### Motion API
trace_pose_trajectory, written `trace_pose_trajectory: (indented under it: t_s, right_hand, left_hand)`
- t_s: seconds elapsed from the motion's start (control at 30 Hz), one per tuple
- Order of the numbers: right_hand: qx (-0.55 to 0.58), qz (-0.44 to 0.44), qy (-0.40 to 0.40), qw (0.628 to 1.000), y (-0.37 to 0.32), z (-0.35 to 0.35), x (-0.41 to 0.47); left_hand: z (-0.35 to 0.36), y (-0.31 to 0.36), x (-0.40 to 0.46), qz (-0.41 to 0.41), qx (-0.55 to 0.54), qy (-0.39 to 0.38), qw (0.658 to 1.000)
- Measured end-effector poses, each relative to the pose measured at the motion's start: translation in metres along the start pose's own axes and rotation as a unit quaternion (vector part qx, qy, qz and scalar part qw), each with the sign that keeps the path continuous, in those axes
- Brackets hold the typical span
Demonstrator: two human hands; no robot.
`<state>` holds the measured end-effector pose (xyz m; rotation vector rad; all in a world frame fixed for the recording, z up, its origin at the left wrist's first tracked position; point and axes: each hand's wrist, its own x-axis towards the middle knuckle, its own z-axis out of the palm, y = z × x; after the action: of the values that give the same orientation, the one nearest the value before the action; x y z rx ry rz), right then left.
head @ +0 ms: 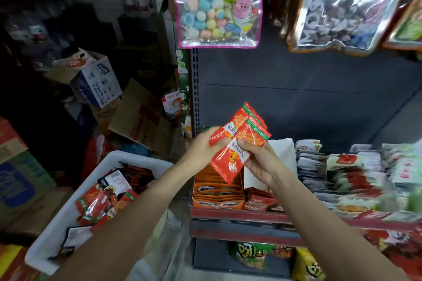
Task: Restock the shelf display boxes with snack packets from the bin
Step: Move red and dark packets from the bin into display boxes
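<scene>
Red-orange snack packets (237, 141), a small fanned bunch, sit in both my hands just above the orange display box (217, 191) on the shelf (239, 212)

Head view:
- left hand (201, 150) curled round the bunch's upper-left edge, fingers (211, 132) wrapped over the top, gripping
- right hand (258, 162) pinches the lower packet from the right, thumb on its face, rest of the fingers behind it; also gripping
- bunch long axis runs diagonal, low-left to high-right; green-striped ends point up-right, lowest corner hangs over the box's open top
- display box lies directly under and slightly behind the bunch, already holding rows of orange packets standing on edge. Its slot runs roughly left-right, so I reckon the bunch needs squaring up and rotating before it drops in
- right hand is nearer the box opening; left is nearer the white bin (75, 203)
- bin sits low-left, well apart from the shelf, more red packets (96, 205) loose inside, so restock looks partway done
- risk as I judge it: fanned packets splay and catch the box's front lip

Hanging candy bag (217, 7) overhead, clear of the path
</scene>
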<state>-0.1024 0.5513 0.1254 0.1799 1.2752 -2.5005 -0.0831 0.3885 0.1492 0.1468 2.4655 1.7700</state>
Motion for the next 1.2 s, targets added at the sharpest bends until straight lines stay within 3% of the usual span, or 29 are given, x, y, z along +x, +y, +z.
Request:
trace_pose_trajectory:
  t_s: [0.07, 0.17, 0.23, 0.27, 0.3, 0.37, 0.4, 0.43, 0.47, 0.5, 0.53, 0.67, 0.77, 0.87, 0.97, 1.13, 1.2]
  right_hand:
    - [0.016, 0.000, 0.024, 1.000, 0.002, -0.005, 0.005]
    - [-0.030, -0.013, 0.049, 0.998, -0.002, -0.010, 0.008]
    - [-0.146, -0.059, 0.104, 0.982, -0.008, -0.012, 0.006]
    - [-0.245, -0.104, 0.150, 0.952, -0.013, -0.013, 0.004]
    - [-0.362, -0.157, 0.188, 0.899, -0.019, -0.015, 0.002]
    - [-0.610, -0.245, 0.182, 0.731, -0.032, -0.019, 0.000]
    - [-0.715, -0.262, 0.135, 0.634, -0.039, -0.020, 0.001]
    - [-0.786, -0.251, 0.071, 0.561, -0.045, -0.022, 0.005]
    - [-0.817, -0.224, 0.009, 0.531, -0.049, -0.023, 0.008]
    - [-0.819, -0.189, -0.037, 0.540, -0.051, -0.025, 0.012]
    - [-0.800, -0.158, -0.065, 0.575, -0.051, -0.026, 0.014]
    - [-0.592, -0.129, -0.069, 0.792, -0.041, -0.045, 0.013]
    - [-0.435, -0.077, -0.058, 0.895, -0.030, -0.067, 0.009]
    - [-0.379, -0.040, -0.039, 0.924, -0.018, -0.081, 0.009]
    - [-0.355, -0.014, -0.023, 0.934, -0.010, -0.091, 0.015]
    - [-0.339, -0.009, 0.001, 0.941, 0.004, -0.094, 0.025]
    - [-0.349, -0.022, 0.012, 0.937, 0.003, -0.096, 0.025]
  left_hand:
    - [0.011, 0.000, 0.001, -0.001, 0.063, -0.049, 0.997]
    - [0.011, -0.003, 0.011, 0.021, 0.152, -0.011, 0.988]
    - [0.008, -0.001, 0.016, 0.038, 0.212, -0.010, 0.977]
    - [0.007, 0.001, 0.019, 0.050, 0.261, -0.018, 0.964]
    - [0.006, 0.004, 0.021, 0.064, 0.318, -0.028, 0.945]
    - [0.006, 0.012, 0.025, 0.108, 0.421, -0.045, 0.900]
    - [0.007, 0.017, 0.027, 0.137, 0.456, -0.050, 0.878]
    - [0.009, 0.020, 0.029, 0.164, 0.482, -0.051, 0.859]
    - [0.011, 0.023, 0.031, 0.188, 0.495, -0.044, 0.847]
    - [0.014, 0.027, 0.032, 0.203, 0.493, -0.027, 0.846]
    - [0.018, 0.029, 0.033, 0.206, 0.477, -0.005, 0.855]
    - [0.027, 0.026, 0.039, 0.135, 0.258, 0.050, 0.955]
    - [0.034, 0.017, 0.044, 0.092, 0.178, -0.014, 0.980]
    - [0.045, 0.011, 0.049, 0.074, 0.155, -0.071, 0.983]
    - [0.060, 0.005, 0.054, 0.055, 0.128, -0.060, 0.988]
    - [0.089, -0.007, 0.052, 0.006, -0.029, -0.020, 0.999]
    - [0.096, -0.011, 0.051, 0.003, -0.046, -0.005, 0.999]
